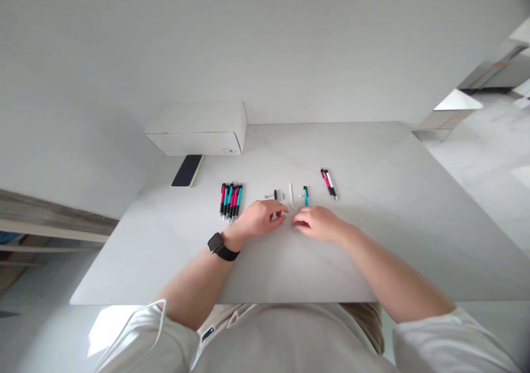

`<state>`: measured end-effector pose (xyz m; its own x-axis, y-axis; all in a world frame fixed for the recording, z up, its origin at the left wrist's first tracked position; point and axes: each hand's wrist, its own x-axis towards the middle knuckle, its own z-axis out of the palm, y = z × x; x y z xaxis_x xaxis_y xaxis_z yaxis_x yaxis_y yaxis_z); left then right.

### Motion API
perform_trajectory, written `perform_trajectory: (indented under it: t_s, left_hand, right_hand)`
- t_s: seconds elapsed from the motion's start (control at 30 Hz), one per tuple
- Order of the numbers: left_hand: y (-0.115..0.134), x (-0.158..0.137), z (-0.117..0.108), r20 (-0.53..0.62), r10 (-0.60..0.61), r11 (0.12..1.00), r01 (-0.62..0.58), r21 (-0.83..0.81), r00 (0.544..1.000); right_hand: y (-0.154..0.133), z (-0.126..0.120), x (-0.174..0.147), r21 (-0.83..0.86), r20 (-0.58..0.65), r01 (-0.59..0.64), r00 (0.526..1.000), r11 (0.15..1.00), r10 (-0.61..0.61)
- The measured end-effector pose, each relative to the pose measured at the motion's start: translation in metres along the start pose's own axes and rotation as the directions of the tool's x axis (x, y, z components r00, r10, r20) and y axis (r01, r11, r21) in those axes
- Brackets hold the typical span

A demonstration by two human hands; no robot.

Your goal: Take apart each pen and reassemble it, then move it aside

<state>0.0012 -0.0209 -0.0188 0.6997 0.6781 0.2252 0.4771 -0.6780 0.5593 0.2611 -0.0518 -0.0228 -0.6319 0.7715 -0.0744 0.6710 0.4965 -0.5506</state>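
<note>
Tiny pen bits [284, 196] are lying loose on the bench [351, 273], just past the left hand [263, 218], so a bump from a knuckle could make them roll away and get lost. The thin white stick [291, 196] is lying between them and the blue pen piece [306, 197]; a clumsy finger could knock it too. Both arms are leaning in over the bench. The left fingers are sitting curled, with a little gap by the thumb; the right hand's [317, 222] fingers are sitting bunched close. I can't tell if either is holding anything.
</note>
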Motion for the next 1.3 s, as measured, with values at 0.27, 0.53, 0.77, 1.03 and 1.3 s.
perform_trajectory:
  t_s: [0.27, 0.53, 0.77, 1.03, 1.3]
  left_hand:
    - [-0.002, -0.001, 0.004, 0.176, 0.015, 0.992, -0.037, 0.119, 0.984]
    - [-0.003, -0.002, 0.007, 0.144, 0.040, 0.988, -0.060, 0.141, 0.989]
    - [-0.001, -0.002, 0.008, -0.044, -0.045, 0.996, 0.048, 0.078, 0.998]
    - [-0.020, -0.001, -0.001, -0.412, -0.229, 0.909, 0.345, 0.234, 0.882]
    - [-0.044, -0.002, 0.006, -0.328, -0.207, 0.878, 0.323, 0.354, 0.922]
  right_hand:
    - [0.004, 0.006, 0.003, -0.142, -0.018, -0.006, 1.000, 0.990, 0.003]
    - [0.004, 0.007, 0.002, -0.113, -0.026, -0.012, 1.000, 0.993, 0.010]
    - [0.003, 0.005, 0.004, -0.095, -0.027, -0.019, 1.000, 0.995, 0.016]
    - [0.004, 0.004, 0.002, -0.040, -0.033, -0.006, 0.999, 0.999, 0.004]
    - [-0.009, -0.018, 0.003, -0.035, -0.244, -0.032, 0.970, 0.999, 0.022]
